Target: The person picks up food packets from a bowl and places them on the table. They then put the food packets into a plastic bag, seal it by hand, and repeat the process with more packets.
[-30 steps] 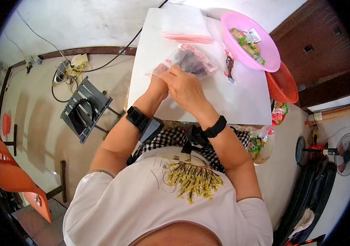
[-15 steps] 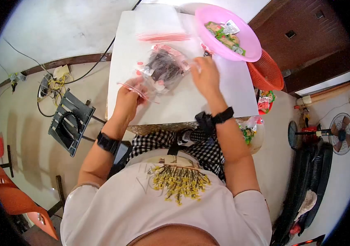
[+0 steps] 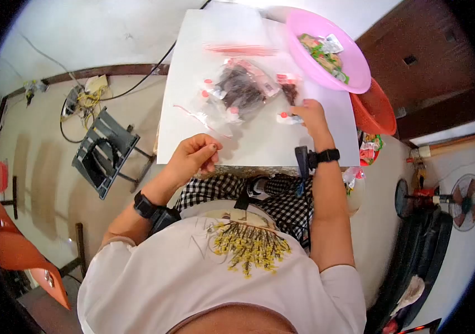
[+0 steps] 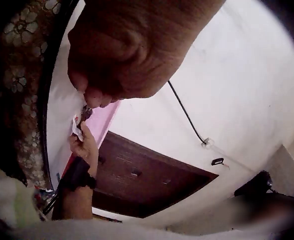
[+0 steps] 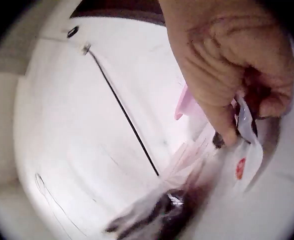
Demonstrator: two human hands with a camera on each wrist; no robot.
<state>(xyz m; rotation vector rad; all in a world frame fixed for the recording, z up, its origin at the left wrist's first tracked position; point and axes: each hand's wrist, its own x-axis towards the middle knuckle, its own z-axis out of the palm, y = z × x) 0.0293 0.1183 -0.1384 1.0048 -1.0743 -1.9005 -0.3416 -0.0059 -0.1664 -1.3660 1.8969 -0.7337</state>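
My right hand [image 3: 314, 118] pinches the near end of a small clear packet [image 3: 289, 93] with dark contents on the right part of the white tabletop [image 3: 326, 147]. In the right wrist view thumb and fingers close on the packet's white edge [image 5: 251, 160], by a red dot. Left of it lies a larger clear zip bag [image 3: 244, 89] with dark contents, its red-lined mouth turned toward the front left. My left hand [image 3: 195, 156] hovers at the table's front edge, fingers loosely curled with nothing visible in them.
Behind the large bag lies a stack of clear bags [image 3: 232, 33] with red zip edges. A pink basin [image 3: 364, 78] with several green-and-tan packets stands at the back right, over a red basket [image 3: 381, 111]. A dark slatted chair [image 3: 106, 147] is on the left.
My left hand has let go of the large bag's mouth and drawn back to the table edge. My right hand has left the bag, moved right and taken hold of the small packet, now shifted nearer.
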